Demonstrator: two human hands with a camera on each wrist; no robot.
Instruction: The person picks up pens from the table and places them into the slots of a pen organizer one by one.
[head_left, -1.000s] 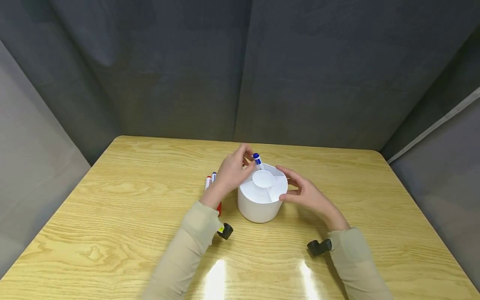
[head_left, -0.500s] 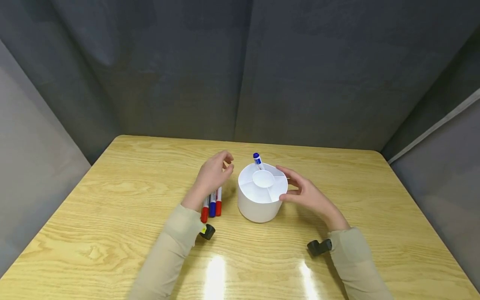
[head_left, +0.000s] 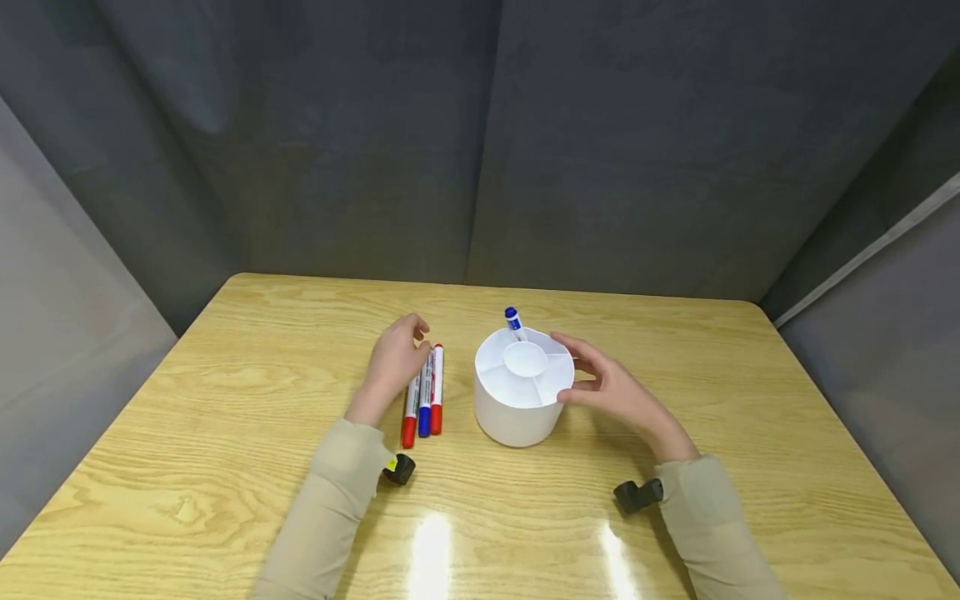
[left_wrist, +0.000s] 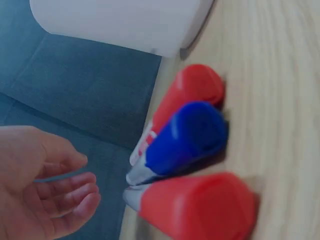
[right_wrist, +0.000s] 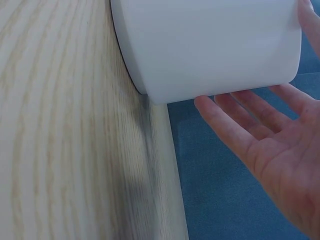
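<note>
A white round holder [head_left: 517, 408] with divided compartments stands mid-table. One blue-capped marker [head_left: 513, 320] stands in its far compartment. Three markers lie side by side left of it: red [head_left: 409, 410], blue [head_left: 425, 402], red [head_left: 437, 390]. My left hand [head_left: 411, 335] is over their far ends with loosely curled fingers and holds nothing. The left wrist view shows the caps close up, red [left_wrist: 192, 87], blue [left_wrist: 187, 132], red [left_wrist: 200, 205], and the empty left hand [left_wrist: 75, 185]. My right hand [head_left: 576, 367] lies with straight fingers [right_wrist: 235, 120] along the holder's [right_wrist: 210, 45] right side.
The wooden table [head_left: 225, 467] ends at grey fabric walls on three sides. Bare wood surrounds the holder and markers. Small black camera mounts sit at both wrists [head_left: 399, 468] [head_left: 637, 495].
My left hand let go of the blue-capped marker standing in the holder and moved left and down to the three markers on the table. The right hand stayed by the holder.
</note>
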